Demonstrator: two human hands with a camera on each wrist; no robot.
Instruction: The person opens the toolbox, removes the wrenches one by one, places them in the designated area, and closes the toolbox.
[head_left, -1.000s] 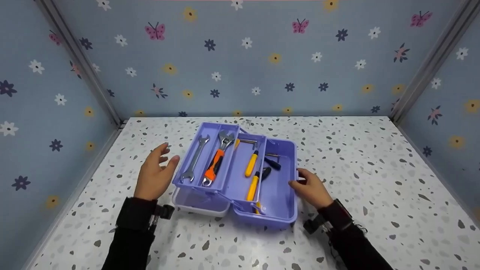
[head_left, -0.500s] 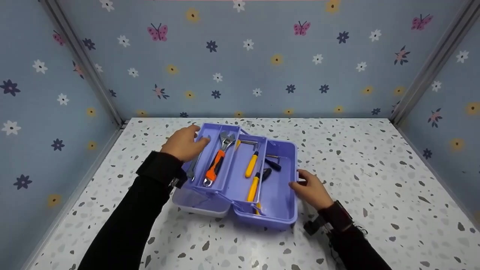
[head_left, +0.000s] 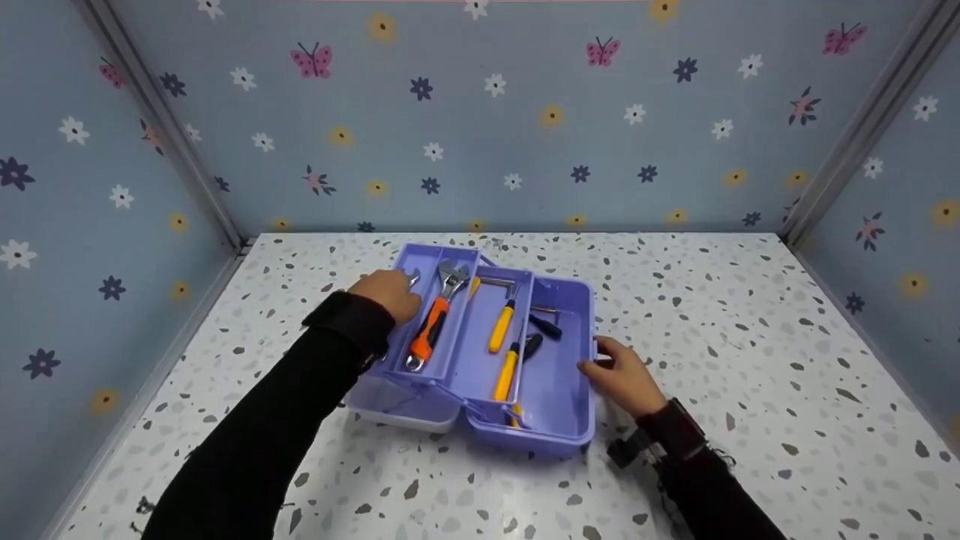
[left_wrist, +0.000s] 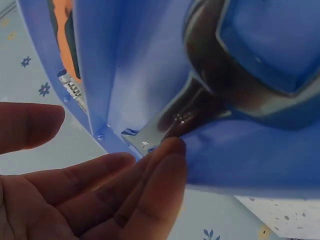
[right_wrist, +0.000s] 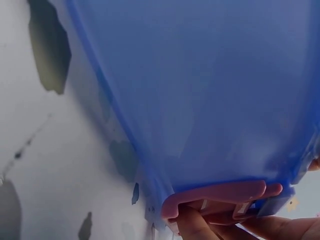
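Reaching into the tray at upper centre, left hand (head_left: 388, 294) with relaxed fingers (left_wrist: 150, 175) touches the spanner (left_wrist: 200, 100), long axis running near-to-far; right hand (head_left: 621, 375) pinches the toolbox (head_left: 559, 390) latch (right_wrist: 220, 197).

A broad wall of translucent blue-purple plastic toolbox (right_wrist: 200, 90) fills most of the right wrist view, slanting down toward the lower right. At its bottom edge sits a pink plastic latch (right_wrist: 215, 197) (its shape is that of a flat clasp with rounded ends). The right hand (right_wrist: 225, 226) shows only at the lower edge, its fingertips (right_wrist: 192, 227) touching the latch from beneath. To the left lies a white speckled tabletop (right_wrist: 45, 165) with dark flecks.
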